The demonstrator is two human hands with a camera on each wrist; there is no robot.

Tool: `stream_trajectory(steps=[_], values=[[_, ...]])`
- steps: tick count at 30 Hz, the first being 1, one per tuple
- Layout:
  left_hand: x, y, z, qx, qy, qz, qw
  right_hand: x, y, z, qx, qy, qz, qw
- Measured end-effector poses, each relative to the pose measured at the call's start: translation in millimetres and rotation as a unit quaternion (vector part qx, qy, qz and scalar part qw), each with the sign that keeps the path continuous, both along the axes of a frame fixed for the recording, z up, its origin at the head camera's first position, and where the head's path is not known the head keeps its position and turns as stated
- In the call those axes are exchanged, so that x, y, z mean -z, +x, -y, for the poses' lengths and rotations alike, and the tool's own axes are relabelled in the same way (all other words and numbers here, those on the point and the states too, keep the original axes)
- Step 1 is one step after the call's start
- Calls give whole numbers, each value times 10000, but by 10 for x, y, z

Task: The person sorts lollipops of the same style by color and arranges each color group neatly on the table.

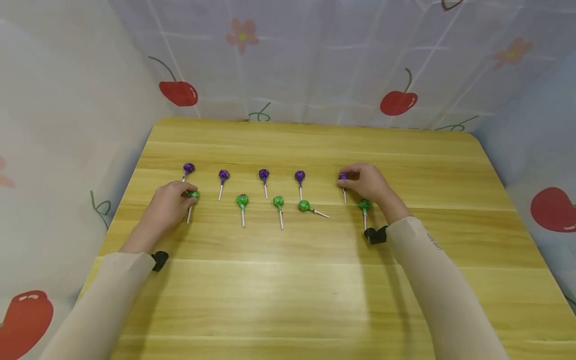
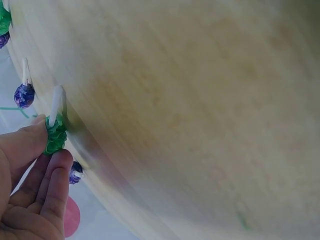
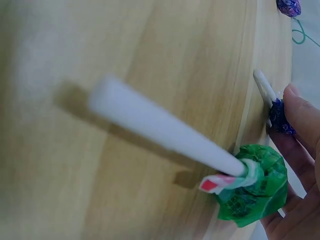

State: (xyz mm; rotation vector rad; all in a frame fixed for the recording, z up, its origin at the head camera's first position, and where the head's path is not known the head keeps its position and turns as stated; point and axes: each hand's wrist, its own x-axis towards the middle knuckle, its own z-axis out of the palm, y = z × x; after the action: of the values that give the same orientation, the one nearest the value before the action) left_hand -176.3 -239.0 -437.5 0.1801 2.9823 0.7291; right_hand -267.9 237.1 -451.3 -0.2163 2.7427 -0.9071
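On the left, the left hand (image 1: 168, 206) pinches a green lollipop (image 1: 194, 194); rightward, the right hand (image 1: 369, 182) pinches a purple lollipop (image 1: 343, 177), probably to align sticks (image 1: 345, 196) nearward.

I pinch a green lollipop (image 2: 56, 139) and a purple lollipop (image 3: 281, 120), both in crinkled, glossy, plastic-looking wrappers. The white sticks (image 3: 167, 134) look smooth and matt. My worktop (image 1: 270, 290) seems smooth, grained wood with a soft sheen; my sleeves (image 1: 436, 280) are matt cloth.
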Motion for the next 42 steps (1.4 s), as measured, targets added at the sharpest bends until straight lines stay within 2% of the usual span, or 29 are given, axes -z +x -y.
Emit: stream_trajectory(steps=[16, 23, 32, 36, 42], values=[[34, -26, 18, -16, -85, -2, 10000, -1, 3, -11, -79, -193, 5, 9998], [-2, -4, 29, 7, -37, 54, 10000, -9, 16, -16, -63, -341, -27, 9994], [-61, -75, 19, 226, -74, 237, 9994, 20, 39, -71, -144, -331, -32, 9993], [-143, -2, 75, 161, 13, 313, 9994, 34, 45, -73, -204, -276, -55, 9994], [-222, 213, 276, 104, -187, 441, 9988, 49, 25, -38, -251, -216, -101, 9994]])
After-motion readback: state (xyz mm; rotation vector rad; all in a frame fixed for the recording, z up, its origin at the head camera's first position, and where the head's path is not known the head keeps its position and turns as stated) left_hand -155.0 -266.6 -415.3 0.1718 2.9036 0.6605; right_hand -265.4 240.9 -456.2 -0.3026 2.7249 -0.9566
